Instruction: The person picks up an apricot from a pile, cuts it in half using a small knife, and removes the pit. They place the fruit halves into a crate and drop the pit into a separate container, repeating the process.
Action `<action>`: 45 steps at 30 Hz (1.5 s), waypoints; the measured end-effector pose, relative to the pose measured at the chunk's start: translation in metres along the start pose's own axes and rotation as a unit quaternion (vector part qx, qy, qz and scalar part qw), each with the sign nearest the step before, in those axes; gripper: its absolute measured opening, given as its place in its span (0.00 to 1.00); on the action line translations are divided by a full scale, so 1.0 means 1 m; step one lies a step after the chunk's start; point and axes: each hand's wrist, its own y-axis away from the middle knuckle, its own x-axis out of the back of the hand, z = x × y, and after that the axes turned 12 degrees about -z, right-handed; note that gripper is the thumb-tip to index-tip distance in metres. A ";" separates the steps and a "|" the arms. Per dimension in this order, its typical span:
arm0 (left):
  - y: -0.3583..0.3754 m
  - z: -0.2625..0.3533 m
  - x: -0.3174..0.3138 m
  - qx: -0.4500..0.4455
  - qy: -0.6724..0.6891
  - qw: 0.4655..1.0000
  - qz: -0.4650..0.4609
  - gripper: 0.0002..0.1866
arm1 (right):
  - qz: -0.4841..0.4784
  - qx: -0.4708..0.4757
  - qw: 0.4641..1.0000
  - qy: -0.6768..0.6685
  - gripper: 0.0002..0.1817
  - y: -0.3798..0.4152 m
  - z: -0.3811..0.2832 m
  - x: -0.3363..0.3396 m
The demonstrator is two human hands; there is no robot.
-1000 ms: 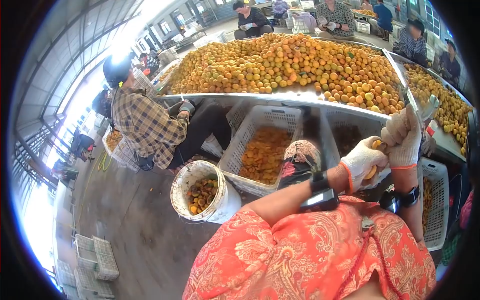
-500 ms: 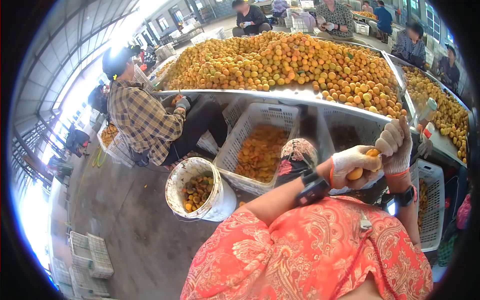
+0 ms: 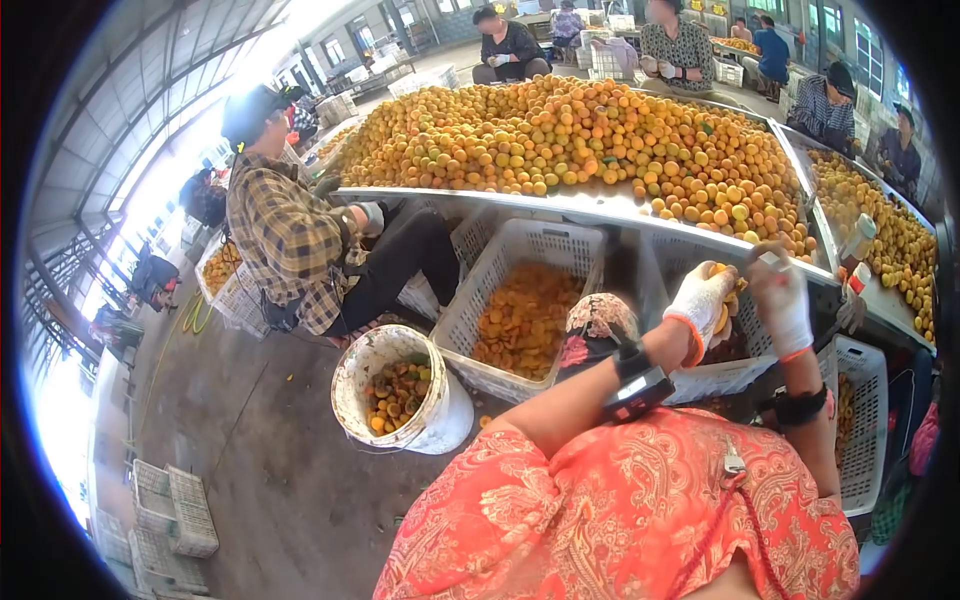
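My left hand [image 3: 703,303], in a white glove, is closed around apricots [image 3: 722,316]; orange fruit shows at its fingers and along the palm side. Just to its right, my right hand [image 3: 782,305] is raised, also gloved, and smeared by motion. Its fingers look curled, with a small reddish spot near their tips, too blurred to name. A gap separates the two hands. Below them stands a white plastic crate [image 3: 725,378], partly hidden by my left hand and forearm. Ahead, loose apricots [image 3: 560,130] are heaped on a metal-edged table [image 3: 590,205].
A crate [image 3: 463,335] of orange fruit halves stands left of my knee. Beside it is a white bucket [image 3: 455,405] with darkened fruit pieces. A co-worker in a checked shirt [image 3: 285,235] sits at the left. Another crate [image 3: 872,440] is at my right; several people sit beyond the table.
My hands have moved apart; before, they met around the fruit. The left has turned more upright, while the right has shifted slightly down and blurred. The co-worker's hands at the left have moved.
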 end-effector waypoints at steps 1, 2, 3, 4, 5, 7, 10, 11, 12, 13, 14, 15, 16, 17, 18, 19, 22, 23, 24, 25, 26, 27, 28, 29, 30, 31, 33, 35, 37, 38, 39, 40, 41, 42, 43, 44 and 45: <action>-0.003 -0.006 0.000 -0.009 -0.016 0.999 0.029 0.12 | -0.006 0.034 0.996 0.083 0.13 0.005 -0.010 -0.021; -0.002 -0.006 0.001 -0.007 -0.015 0.999 0.029 0.12 | -0.013 0.067 0.984 0.165 0.15 0.008 -0.013 -0.030; 0.000 -0.007 0.004 -0.012 -0.014 1.000 -0.002 0.14 | -0.015 0.064 0.984 0.165 0.15 0.009 -0.010 -0.029; 0.002 -0.007 0.008 -0.015 -0.014 0.999 -0.033 0.15 | -0.023 0.005 0.996 0.082 0.15 0.009 -0.007 -0.028; 0.008 -0.002 0.007 0.007 -0.004 0.999 -0.031 0.16 | -0.028 -0.056 0.998 -0.002 0.16 0.012 -0.003 -0.026; 0.030 0.019 -0.003 0.007 0.017 0.998 -0.055 0.14 | -0.023 -0.018 0.995 0.093 0.16 0.007 -0.002 -0.030; 0.015 0.005 0.028 0.020 0.035 0.998 -0.053 0.08 | -0.010 -0.020 0.997 0.076 0.18 0.010 -0.006 -0.039; 0.026 0.017 0.020 0.049 0.005 0.999 0.000 0.08 | -0.009 -0.039 0.999 0.037 0.19 0.010 -0.007 -0.041; 0.025 0.013 0.024 0.003 -0.021 0.999 -0.045 0.07 | -0.004 -0.055 0.998 -0.004 0.19 0.010 -0.006 -0.043; 0.020 0.014 0.032 0.014 -0.007 0.999 -0.035 0.07 | 0.006 -0.034 0.999 0.025 0.19 0.008 0.000 -0.043; 0.018 0.014 0.031 -0.001 -0.014 1.000 -0.015 0.08 | 0.006 -0.004 0.999 0.052 0.19 0.007 0.007 -0.043; 0.026 0.023 0.032 0.021 -0.036 0.999 -0.014 0.08 | -0.005 0.004 0.997 0.075 0.19 0.007 0.009 -0.042; 0.029 0.026 0.029 0.004 -0.052 0.998 0.021 0.08 | -0.018 0.017 0.995 0.095 0.18 0.006 0.009 -0.042; 0.031 0.032 0.027 -0.008 -0.024 0.997 0.077 0.09 | 0.021 0.019 0.997 0.076 0.15 0.006 0.006 -0.047; 0.032 0.039 0.030 -0.024 0.002 0.991 0.131 0.09 | 0.049 0.030 0.997 0.051 0.11 0.004 0.010 -0.047; 0.029 0.043 0.054 -0.041 0.023 0.992 0.117 0.09 | 0.057 -0.008 0.998 0.041 0.09 0.003 0.012 -0.043; 0.035 0.073 0.113 -0.076 -0.016 0.988 0.137 0.12 | 0.076 -0.069 0.995 0.004 0.07 -0.002 0.030 -0.028; 0.040 0.081 0.127 -0.099 -0.053 0.980 0.163 0.13 | 0.082 -0.091 0.992 -0.024 0.07 0.001 0.037 -0.024; 0.047 0.090 0.150 -0.101 -0.065 0.976 0.181 0.13 | 0.087 -0.112 0.990 -0.019 0.06 0.003 0.044 -0.021; 0.055 0.101 0.173 -0.104 -0.083 0.973 0.189 0.13 | 0.080 -0.119 0.990 0.009 0.07 0.005 0.062 -0.015; 0.059 0.108 0.187 -0.132 -0.109 0.957 0.234 0.11 | 0.070 -0.124 0.989 0.036 0.08 0.006 0.081 -0.007; 0.068 0.118 0.216 -0.124 -0.164 0.940 0.273 0.10 | 0.073 -0.162 0.983 0.053 0.11 0.008 0.087 -0.002; 0.072 0.123 0.233 -0.143 -0.205 0.914 0.320 0.08 | 0.073 -0.199 0.975 0.067 0.13 0.010 0.093 0.004; 0.079 0.134 0.256 -0.127 -0.241 0.895 0.354 0.08 | 0.062 -0.229 0.967 0.090 0.19 0.013 0.104 0.012; 0.084 0.145 0.264 -0.080 -0.316 0.860 0.392 0.10 | 0.054 -0.255 0.958 0.124 0.23 0.016 0.116 0.018; 0.088 0.160 0.325 -0.061 -0.406 0.827 0.384 0.15 | 0.052 -0.264 0.951 0.153 0.24 0.017 0.121 0.022; 0.077 0.175 0.345 -0.059 -0.500 0.746 0.437 0.17 | 0.052 -0.282 0.942 0.174 0.23 0.020 0.128 0.027; 0.055 0.190 0.312 -0.083 -0.554 0.714 0.421 0.17 | 0.054 -0.278 0.946 0.157 0.21 0.021 0.130 0.029; 0.014 0.189 0.272 -0.173 -0.533 0.753 0.344 0.16 | 0.053 -0.259 0.955 0.136 0.19 0.023 0.133 0.028; -0.010 0.183 0.238 -0.181 -0.494 0.798 0.294 0.17 | 0.050 -0.244 0.962 0.112 0.18 0.025 0.132 0.027; -0.035 0.175 0.213 -0.141 -0.487 0.820 0.265 0.16 | 0.045 -0.247 0.964 0.084 0.17 0.025 0.129 0.027; -0.060 0.160 0.186 -0.142 -0.532 0.804 0.224 0.15 | 0.041 -0.249 0.966 0.056 0.16 0.026 0.125 0.028; -0.084 0.147 0.166 -0.090 -0.507 0.839 0.172 0.15 | 0.039 -0.260 0.964 0.030 0.15 0.027 0.124 0.028; -0.110 0.130 0.151 -0.080 -0.518 0.843 0.120 0.15 | 0.038 -0.270 0.962 0.003 0.15 0.029 0.126 0.027; -0.137 0.112 0.141 -0.058 -0.522 0.846 0.091 0.15 | 0.039 -0.267 0.963 -0.005 0.14 0.032 0.130 0.028; -0.154 0.094 0.112 -0.029 -0.553 0.830 0.070 0.15 | 0.031 -0.288 0.957 0.002 0.15 0.034 0.126 0.031; -0.183 0.080 0.113 -0.006 -0.552 0.833 0.039 0.17 | 0.033 -0.293 0.956 0.010 0.15 0.035 0.128 0.035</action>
